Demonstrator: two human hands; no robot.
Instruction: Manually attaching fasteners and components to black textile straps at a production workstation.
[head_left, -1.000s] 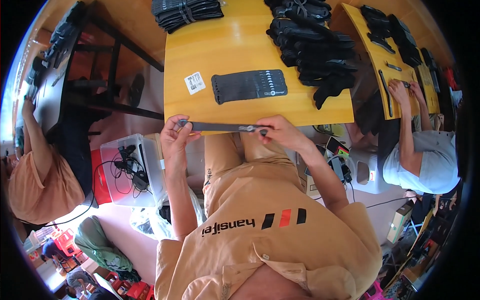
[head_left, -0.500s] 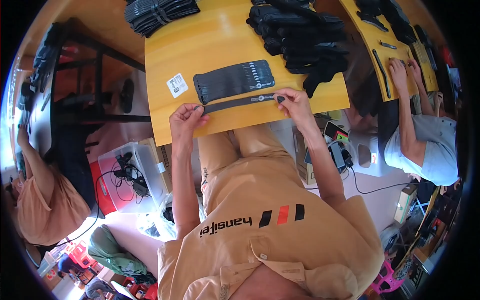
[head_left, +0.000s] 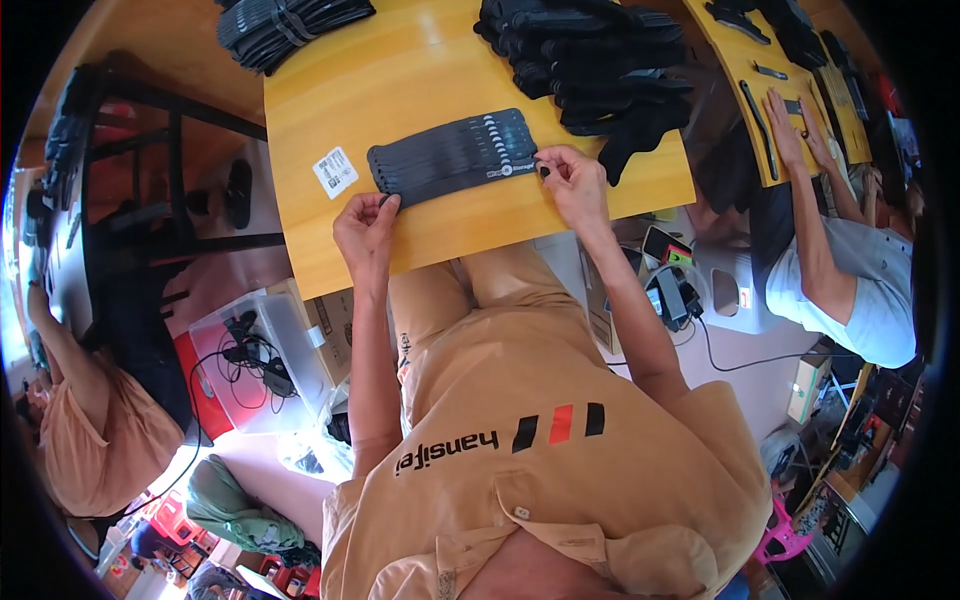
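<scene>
My left hand (head_left: 366,237) pinches the left end of a black strap (head_left: 447,190) with white print near its other end. At that other end, my right hand (head_left: 577,190) has thumb and fingers closed on the tip. Stretched between the hands, the strap lies along the near edge of a row of overlapping black straps (head_left: 435,153) on the yellow table (head_left: 440,240). White marks line up near the row's right end. Whether the held strap rests on the row or just above it, I cannot tell.
Left of the row lies a white printed label (head_left: 335,172). A banded bundle of black straps (head_left: 290,30) and a pile of black straps (head_left: 590,65) sit farther back. A co-worker's hands (head_left: 795,140) are at another table on the right. A clear bin with cables (head_left: 240,375) stands lower left.
Both hands have moved away from me with the strap, from just in front of the row to its near edge. The co-worker's hands on the right now lie flatter on their table.
</scene>
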